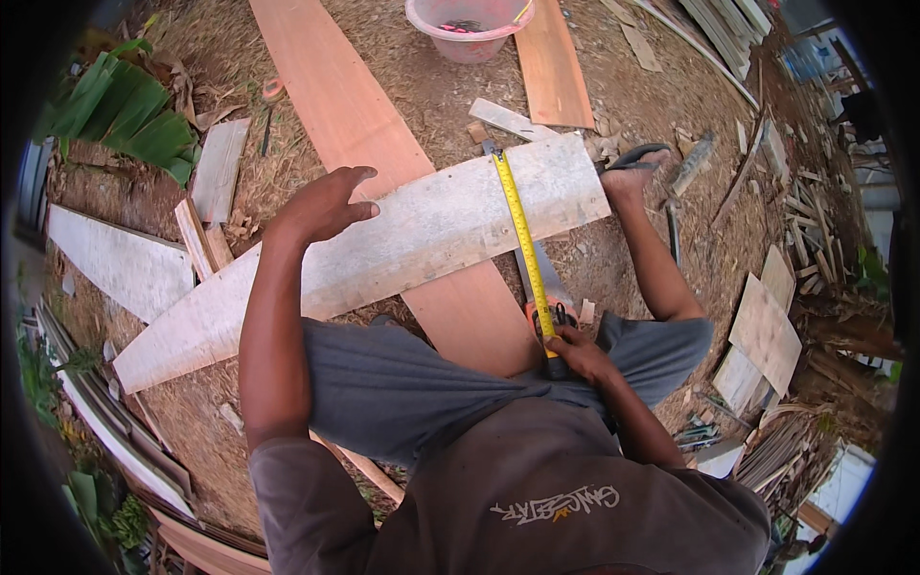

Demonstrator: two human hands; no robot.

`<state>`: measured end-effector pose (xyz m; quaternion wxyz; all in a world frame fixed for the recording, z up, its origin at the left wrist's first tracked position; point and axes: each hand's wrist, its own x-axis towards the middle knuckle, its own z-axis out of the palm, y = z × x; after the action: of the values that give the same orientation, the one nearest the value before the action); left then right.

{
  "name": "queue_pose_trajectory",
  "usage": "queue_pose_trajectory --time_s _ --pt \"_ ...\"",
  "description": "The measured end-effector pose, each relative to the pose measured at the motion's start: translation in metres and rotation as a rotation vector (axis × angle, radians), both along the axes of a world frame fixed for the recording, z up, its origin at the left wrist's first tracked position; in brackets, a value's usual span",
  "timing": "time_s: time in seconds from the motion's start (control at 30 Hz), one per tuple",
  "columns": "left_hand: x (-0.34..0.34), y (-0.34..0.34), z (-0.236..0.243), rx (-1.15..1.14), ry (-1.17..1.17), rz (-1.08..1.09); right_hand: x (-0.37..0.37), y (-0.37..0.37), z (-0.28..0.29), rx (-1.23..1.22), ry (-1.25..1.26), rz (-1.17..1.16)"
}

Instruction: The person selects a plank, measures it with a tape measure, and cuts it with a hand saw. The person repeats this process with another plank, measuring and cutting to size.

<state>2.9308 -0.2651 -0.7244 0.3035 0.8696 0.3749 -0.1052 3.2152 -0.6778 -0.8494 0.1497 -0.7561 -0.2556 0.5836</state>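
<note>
My right hand (582, 355) grips a yellow and black tape measure (555, 366) close to my lap. Its yellow blade (518, 220) is pulled out across a long whitish board (422, 225) and reaches the far edge, where the end hook sits. Over the board's far edge, left of the tape, my left hand (326, 206) is raised with thumb and fingers apart, holding nothing. Under the whitish board a reddish plank (465, 307) runs crosswise. Beneath the tape lies a handsaw (542, 271) with an orange and black handle, partly hidden.
A pinkish bucket (468, 40) stands at the far side beside another reddish plank (553, 72). To the left lie a tool with an orange handle (273, 91) and a white tapered board (123, 259). Plywood pieces (765, 331) and scrap wood lie at right. My foot (632, 177) rests by the board's right end.
</note>
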Motion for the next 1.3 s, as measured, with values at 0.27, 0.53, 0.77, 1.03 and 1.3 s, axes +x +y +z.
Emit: queue_pose_trajectory --time_s 0.27,0.53,0.77,1.03,1.3 --pt "0.009 0.0 -0.003 -0.017 0.04 0.017 0.007 -0.012 -0.018 0.008 -0.044 0.013" --pt "0.033 -0.023 0.027 0.081 0.081 -0.019 0.006 0.006 0.016 0.149 -0.079 0.017" --pt "0.045 -0.083 0.02 0.052 0.078 -0.247 0.064 0.163 0.102 0.393 -0.6 0.504" --pt "0.01 -0.089 -0.001 0.036 0.151 -0.245 0.082 0.408 0.077 0.523 -1.004 0.93" --pt "-0.017 -0.067 -0.024 0.008 0.165 -0.223 0.115 0.486 0.017 0.581 -0.98 1.047"
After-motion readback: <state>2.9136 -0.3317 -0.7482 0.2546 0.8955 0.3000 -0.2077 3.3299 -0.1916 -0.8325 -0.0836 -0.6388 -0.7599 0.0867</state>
